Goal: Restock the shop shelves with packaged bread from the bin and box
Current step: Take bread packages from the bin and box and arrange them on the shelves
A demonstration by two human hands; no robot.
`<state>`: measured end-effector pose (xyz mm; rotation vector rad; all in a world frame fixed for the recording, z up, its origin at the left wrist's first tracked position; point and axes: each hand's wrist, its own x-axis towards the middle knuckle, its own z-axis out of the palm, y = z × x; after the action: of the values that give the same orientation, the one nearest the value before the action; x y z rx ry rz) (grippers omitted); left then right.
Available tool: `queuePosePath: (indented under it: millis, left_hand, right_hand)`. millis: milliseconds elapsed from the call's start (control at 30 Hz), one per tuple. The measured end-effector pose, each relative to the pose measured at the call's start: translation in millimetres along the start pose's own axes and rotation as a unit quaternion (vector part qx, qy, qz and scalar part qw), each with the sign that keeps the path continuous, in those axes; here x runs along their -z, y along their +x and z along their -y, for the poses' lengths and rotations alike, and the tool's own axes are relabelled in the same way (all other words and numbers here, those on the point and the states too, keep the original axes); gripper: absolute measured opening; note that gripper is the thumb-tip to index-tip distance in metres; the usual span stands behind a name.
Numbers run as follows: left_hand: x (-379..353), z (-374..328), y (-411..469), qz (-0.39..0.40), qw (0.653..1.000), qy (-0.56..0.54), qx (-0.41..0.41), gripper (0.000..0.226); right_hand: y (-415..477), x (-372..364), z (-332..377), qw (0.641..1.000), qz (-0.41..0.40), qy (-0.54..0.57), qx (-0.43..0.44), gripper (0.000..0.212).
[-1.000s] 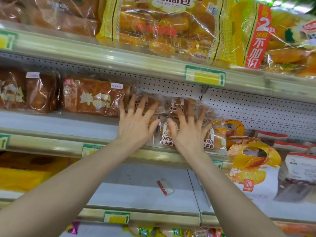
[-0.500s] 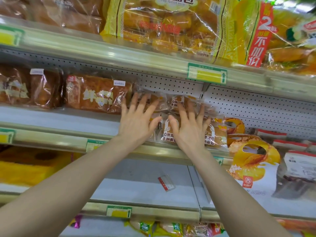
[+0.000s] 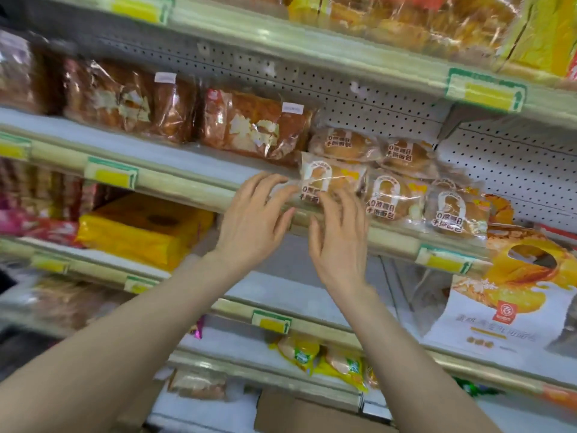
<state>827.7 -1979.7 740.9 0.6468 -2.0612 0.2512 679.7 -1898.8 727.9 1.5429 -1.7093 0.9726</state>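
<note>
Middle shelf [image 3: 175, 157], front edge: bread packet [image 3: 331, 178], leftmost of its row. Your left hand [image 3: 253, 220], fingers loosely spread, touches its left edge; your right hand [image 3: 340, 242], equally relaxed, fronts its lower face.

Both forearms raised, converging toward 12 o'clock. Left hand [image 3: 254, 221] fingers loosely spread, slightly bent. Right hand [image 3: 340, 245] just beside at 3 o'clock, likewise.

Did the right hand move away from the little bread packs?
Yes: the right hand slid down from the clear-wrapped round bread packs toward the beige shelf rail.
</note>
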Motion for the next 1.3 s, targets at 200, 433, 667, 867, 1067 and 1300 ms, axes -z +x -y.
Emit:
queuePosePath:
  millis: [200,433,667,867,1067,1300]
  left_hand:
    - [14.9,40.7,-94.0,0.036,0.999,0.013,0.038,0.029]
    - [6.6,74.7,-214.1,0.118,0.987,0.019,0.110,0.028]
    - [-17.7,83.7,-345.8,0.191,0.955,0.019,0.226,0.028]
    - [-45.7,78.9,-465.0,0.262,0.897,0.015,0.357,0.032]
    - [-77.4,67.0,-579.8,0.319,0.833,0.029,0.451,0.046]
    - [-129.1,71.6,-702.4,0.430,0.737,0.048,0.519,0.073]
  right_hand:
    - [-71.2,-39.7,59.6,0.996,0.049,0.070,0.031,0.033]
    - [-176.6,-86.9,107.6,0.976,0.183,0.116,0.039,0.035]
    - [-285.7,-136.3,132.5,0.928,0.327,0.176,0.020,0.052]
    - [-372.3,-175.1,132.2,0.875,0.450,0.178,-0.007,0.046]
    - [-471.4,-216.6,127.9,0.832,0.527,0.172,-0.022,0.044]
    - [-580.2,-277.7,125.0,0.768,0.619,0.159,-0.033,0.056]
